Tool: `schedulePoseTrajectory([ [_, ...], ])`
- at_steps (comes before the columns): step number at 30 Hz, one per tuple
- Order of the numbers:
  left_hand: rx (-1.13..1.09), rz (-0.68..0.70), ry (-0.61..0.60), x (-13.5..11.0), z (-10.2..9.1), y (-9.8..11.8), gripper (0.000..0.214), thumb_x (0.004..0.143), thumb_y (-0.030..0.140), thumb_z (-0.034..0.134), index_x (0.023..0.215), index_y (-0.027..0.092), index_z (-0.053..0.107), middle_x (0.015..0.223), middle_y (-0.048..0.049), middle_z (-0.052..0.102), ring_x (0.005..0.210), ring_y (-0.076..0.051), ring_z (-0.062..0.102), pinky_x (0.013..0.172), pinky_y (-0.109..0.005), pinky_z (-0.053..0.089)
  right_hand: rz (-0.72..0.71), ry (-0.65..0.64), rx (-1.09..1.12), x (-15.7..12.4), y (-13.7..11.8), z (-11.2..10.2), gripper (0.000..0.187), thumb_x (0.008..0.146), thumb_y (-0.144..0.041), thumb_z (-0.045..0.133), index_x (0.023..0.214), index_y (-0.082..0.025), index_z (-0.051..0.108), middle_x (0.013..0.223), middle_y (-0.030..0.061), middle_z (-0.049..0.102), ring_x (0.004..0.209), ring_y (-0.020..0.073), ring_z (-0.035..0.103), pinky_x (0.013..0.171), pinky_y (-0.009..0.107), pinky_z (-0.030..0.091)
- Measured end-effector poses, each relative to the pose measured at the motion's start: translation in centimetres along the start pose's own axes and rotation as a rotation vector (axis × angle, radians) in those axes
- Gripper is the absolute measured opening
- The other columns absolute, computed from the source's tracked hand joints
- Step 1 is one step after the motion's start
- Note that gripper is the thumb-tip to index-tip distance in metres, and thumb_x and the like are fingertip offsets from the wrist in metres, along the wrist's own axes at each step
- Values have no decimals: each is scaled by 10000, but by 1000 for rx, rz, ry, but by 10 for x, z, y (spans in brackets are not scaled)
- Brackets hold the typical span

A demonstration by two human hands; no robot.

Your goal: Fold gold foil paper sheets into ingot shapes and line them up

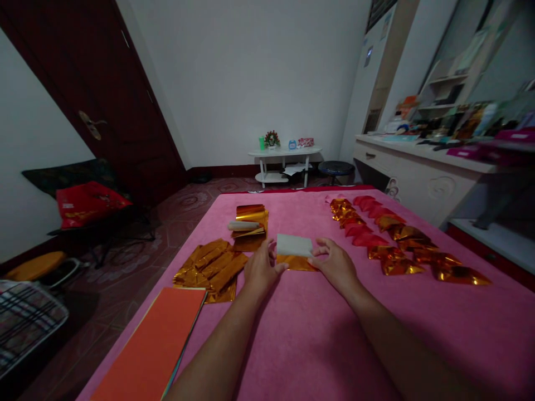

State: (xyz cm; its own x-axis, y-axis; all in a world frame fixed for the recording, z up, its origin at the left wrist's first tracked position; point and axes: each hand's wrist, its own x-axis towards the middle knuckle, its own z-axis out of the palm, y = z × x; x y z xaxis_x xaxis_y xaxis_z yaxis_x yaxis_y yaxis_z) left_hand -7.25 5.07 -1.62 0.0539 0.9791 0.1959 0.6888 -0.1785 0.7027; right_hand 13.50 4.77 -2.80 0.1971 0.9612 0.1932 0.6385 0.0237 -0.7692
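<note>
Left hand [259, 268] pinches the nine o'clock edge of a gold foil piece with a pale far half [295, 253]; right hand [336, 263] grips its three o'clock edge, over a pink cloth [301, 351]. Around that piece as the dial's centre, an orange paper stack [152, 342] lies at eight, folded gold strips [209, 264] at nine, rolled foil [251, 213] at ten, red and gold bundles [401, 236] between two and three. Farthest, a white side table [284, 151] stands at twelve.

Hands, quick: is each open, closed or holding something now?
Left hand: partly curled, touching the left end of the gold foil; grip cannot be told.
Right hand: partly curled, at the gold foil's right end; grip cannot be told.
</note>
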Motion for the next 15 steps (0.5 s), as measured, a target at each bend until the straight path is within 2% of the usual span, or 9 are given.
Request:
schedulePoseTrajectory([
  [6, -75, 37, 15, -3, 0, -4, 764, 605, 274, 791, 1297, 262, 469, 910, 6, 660, 728, -142, 581, 662, -249, 418, -15, 92, -87, -4, -8, 1, 748, 641, -289, 731, 1325, -220, 435, 1161, 76, 660, 1045, 283, 614, 832, 383, 462],
  [8, -95, 41, 0, -4, -1, -2, 771, 604, 246, 790, 1302, 275, 465, 929, 9, 661, 733, -142, 586, 671, -253, 420, -30, 91, -84, -5, -9, 1, 747, 634, -265, 733, 1322, -233, 446, 1170, 76, 659, 1045, 284, 617, 841, 388, 461],
  [11, -109, 53, -7, -6, -2, 0, 788, 604, 227, 790, 1316, 262, 454, 985, -9, 662, 768, -157, 598, 700, -269, 427, -27, 64, 37, -5, -5, 1, 715, 608, -222, 746, 1276, -253, 495, 1074, 63, 698, 939, 263, 657, 793, 370, 485],
  [15, -110, 68, 41, -6, -2, -2, 850, 572, 252, 814, 1334, 254, 438, 1121, -57, 636, 802, -175, 596, 723, -292, 434, 8, 4, 334, -4, 2, 4, 703, 574, -173, 755, 1231, -256, 521, 920, 40, 728, 834, 243, 679, 722, 348, 522],
])
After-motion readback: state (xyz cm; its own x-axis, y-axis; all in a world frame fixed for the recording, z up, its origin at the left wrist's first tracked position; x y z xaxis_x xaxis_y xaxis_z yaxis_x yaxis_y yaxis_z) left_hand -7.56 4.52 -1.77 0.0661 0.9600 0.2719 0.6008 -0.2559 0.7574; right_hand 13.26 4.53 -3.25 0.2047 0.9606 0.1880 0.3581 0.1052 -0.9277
